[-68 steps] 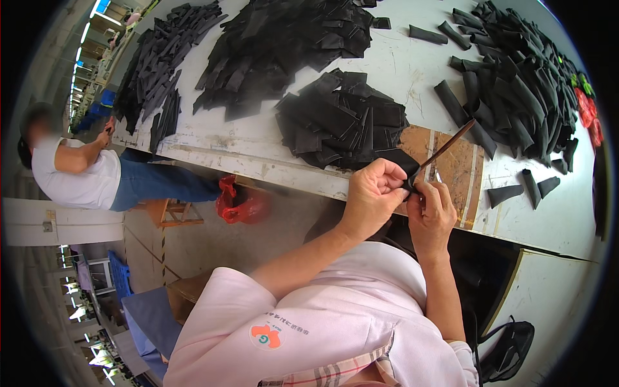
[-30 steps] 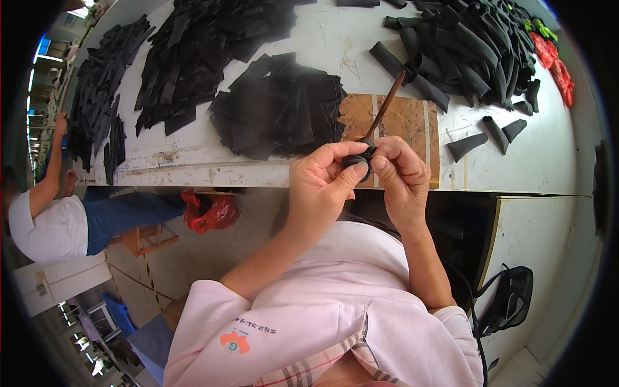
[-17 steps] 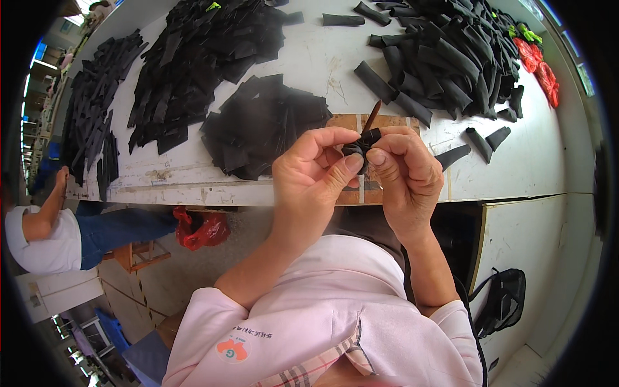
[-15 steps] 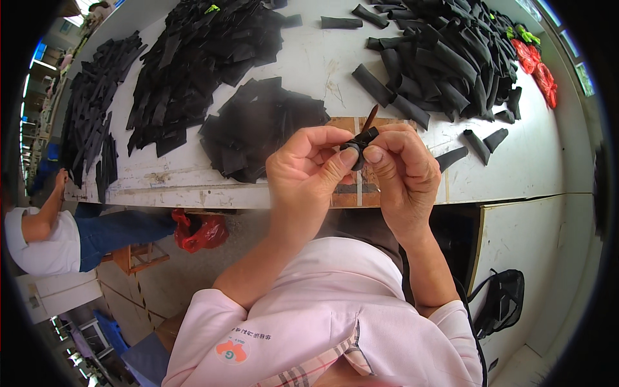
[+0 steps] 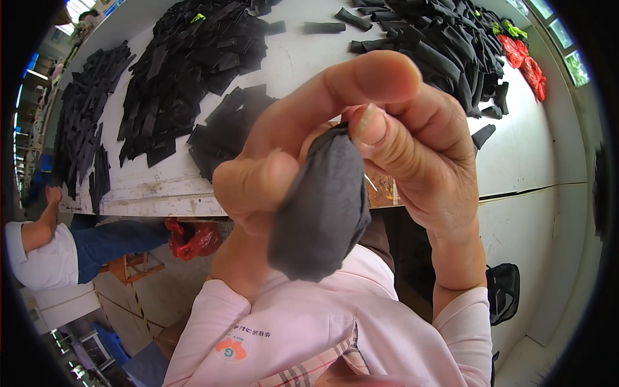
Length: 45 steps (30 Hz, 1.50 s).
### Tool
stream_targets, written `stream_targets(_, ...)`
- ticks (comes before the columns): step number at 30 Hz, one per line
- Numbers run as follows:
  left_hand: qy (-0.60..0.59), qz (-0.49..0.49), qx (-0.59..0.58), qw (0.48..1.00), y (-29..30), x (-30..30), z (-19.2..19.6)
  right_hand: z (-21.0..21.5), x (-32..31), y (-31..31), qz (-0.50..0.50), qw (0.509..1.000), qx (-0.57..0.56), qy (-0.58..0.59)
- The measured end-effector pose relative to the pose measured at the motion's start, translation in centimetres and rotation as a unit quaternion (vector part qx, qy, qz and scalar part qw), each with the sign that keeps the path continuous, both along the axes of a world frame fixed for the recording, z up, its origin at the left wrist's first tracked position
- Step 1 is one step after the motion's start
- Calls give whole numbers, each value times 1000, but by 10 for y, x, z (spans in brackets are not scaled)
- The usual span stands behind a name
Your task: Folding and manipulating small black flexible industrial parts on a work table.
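A black fabric tube (image 5: 322, 213), closed and rounded at its lower end, hangs close in front of me between my hands. My right hand (image 5: 429, 148) pinches its upper edge between thumb and fingers. My left hand (image 5: 274, 138) curls around the other side of the fabric, its thumb blurred and some fingers hidden behind the cloth. The long brown pointed tool seen before is not visible now; a thin pale strip shows below my right hand. Behind my hands, a brown board (image 5: 385, 191) on the white table (image 5: 167, 205) is mostly covered.
Flat black fabric pieces lie in a large heap (image 5: 193, 71), a left heap (image 5: 87, 109) and a nearer one (image 5: 222, 122). Black tubes pile up (image 5: 432, 55) at far right beside red plastic bags (image 5: 532, 74). Another person (image 5: 48, 248) sits at left; a black bag (image 5: 503, 293) hangs at right.
Both hands have risen closer to me and spread. The small rolled black bundle between my fingertips now shows as a wider, hanging fabric tube. The brown tool has gone out of sight.
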<state>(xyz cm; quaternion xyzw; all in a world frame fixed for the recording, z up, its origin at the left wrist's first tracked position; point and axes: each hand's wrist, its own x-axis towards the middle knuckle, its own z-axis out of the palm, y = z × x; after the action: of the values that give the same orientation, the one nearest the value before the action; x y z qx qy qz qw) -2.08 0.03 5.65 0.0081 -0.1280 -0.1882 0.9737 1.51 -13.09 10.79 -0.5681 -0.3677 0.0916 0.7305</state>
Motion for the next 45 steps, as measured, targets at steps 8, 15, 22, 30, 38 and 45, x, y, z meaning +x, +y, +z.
stream_targets(8,135,-73,-93,984,8,24,-47,-89,37,-15,26,951,-94,295)
stream_targets(15,186,-1,56,981,0,10,-77,-124,40,-23,60,921,-101,371)
stream_targets(22,111,100,223,963,0,9,-66,-129,43,-13,100,926,-40,363)
stream_targets(30,-183,428,676,571,3,13,-45,-97,35,-25,-117,982,-144,-17)
stream_targets(38,-60,482,582,652,-3,0,-69,-105,31,-22,-128,847,-394,-332)
stream_targets(45,-9,288,461,839,-9,19,-38,-106,30,-21,-119,901,-332,-252)
